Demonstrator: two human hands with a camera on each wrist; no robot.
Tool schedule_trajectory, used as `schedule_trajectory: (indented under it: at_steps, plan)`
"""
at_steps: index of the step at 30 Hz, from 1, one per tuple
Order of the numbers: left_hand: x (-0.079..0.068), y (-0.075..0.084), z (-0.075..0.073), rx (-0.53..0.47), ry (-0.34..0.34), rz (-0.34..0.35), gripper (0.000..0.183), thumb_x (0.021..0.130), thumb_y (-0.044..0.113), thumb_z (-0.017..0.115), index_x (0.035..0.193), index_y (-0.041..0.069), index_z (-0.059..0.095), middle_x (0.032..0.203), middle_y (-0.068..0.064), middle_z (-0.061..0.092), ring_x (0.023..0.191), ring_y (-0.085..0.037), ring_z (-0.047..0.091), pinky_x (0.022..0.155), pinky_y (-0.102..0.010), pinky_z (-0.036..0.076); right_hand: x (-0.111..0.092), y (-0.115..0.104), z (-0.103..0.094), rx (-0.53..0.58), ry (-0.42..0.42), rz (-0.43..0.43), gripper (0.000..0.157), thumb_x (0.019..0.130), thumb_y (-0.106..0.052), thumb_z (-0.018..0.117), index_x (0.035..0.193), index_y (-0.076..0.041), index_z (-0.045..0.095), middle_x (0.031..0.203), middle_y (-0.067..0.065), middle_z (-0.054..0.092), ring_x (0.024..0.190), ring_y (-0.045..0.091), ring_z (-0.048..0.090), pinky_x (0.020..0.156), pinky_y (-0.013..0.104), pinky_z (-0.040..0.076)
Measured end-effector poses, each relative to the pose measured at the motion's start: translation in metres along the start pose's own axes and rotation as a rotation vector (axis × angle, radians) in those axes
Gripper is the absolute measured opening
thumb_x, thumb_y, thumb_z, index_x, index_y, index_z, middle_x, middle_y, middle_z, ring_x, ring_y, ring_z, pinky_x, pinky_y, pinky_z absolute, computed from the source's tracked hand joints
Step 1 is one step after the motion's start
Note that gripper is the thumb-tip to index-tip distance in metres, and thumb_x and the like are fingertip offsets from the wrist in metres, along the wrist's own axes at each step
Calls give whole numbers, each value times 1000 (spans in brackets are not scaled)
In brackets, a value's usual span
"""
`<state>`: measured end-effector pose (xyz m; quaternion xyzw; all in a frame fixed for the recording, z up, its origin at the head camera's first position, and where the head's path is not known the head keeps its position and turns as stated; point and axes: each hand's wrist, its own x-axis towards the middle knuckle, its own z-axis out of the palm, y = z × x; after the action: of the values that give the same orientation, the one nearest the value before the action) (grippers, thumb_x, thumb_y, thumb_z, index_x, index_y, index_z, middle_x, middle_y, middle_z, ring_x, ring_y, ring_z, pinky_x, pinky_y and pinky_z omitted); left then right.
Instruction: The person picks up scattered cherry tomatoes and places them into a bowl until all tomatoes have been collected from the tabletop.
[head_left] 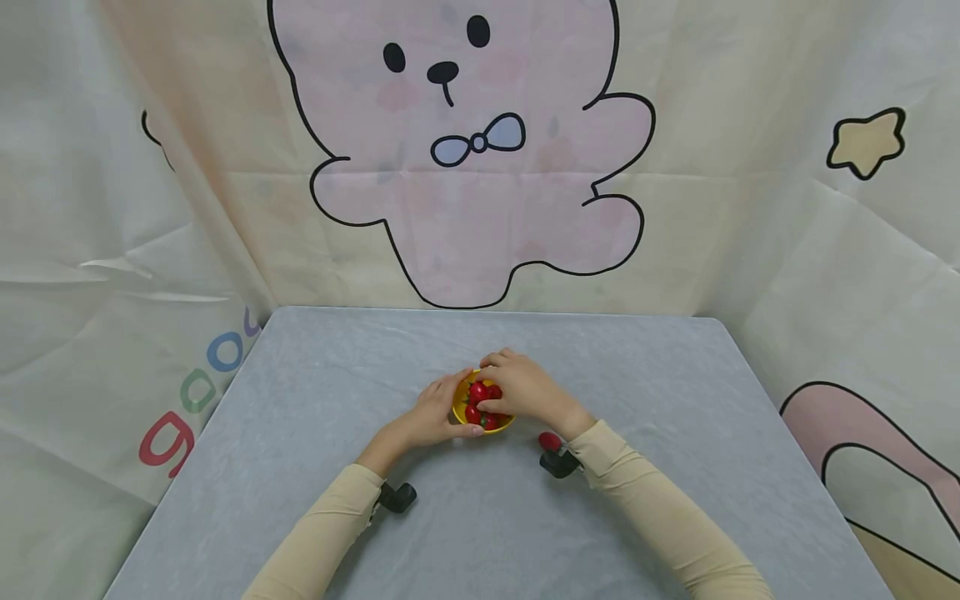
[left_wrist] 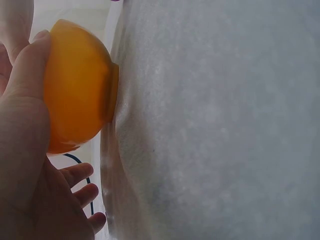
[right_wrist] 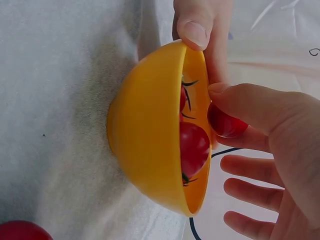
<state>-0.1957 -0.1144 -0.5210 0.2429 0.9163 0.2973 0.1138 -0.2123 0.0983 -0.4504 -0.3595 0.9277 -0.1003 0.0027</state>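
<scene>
A yellow bowl (head_left: pixel 458 410) sits upright on the table, holding several red cherry tomatoes (head_left: pixel 478 392) with green stems. My left hand (head_left: pixel 433 418) holds the bowl from its left side, its thumb (left_wrist: pixel 31 67) against the wall near the rim. In the right wrist view, my right hand (right_wrist: pixel 280 130) pinches one cherry tomato (right_wrist: pixel 226 121) between thumb and index finger at the bowl's opening. The other fingers of that hand are spread apart. Another red tomato (head_left: pixel 550 441) lies on the table beside my right wrist, partly hidden by the wrist camera.
A grey-blue cloth (head_left: pixel 360 358) covers the table. Behind it hangs a curtain (head_left: pixel 690 208) printed with a pink bear, and printed fabric also hangs at both sides. Black wrist cameras (head_left: pixel 397 497) stick out from both forearms.
</scene>
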Motion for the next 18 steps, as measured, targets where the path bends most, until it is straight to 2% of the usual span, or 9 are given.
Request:
schedule_trajectory:
  at_steps: [18]
  plan:
    - [0,0,1,-8,3,0,107,81,68,65,160,22,10,164,-8,26,150,-39,22,123,-59,15,-2,1,5,-3,-11,9,46,85,-45,76,119,-15,71,129,7,64,117,25,56,101,44,51]
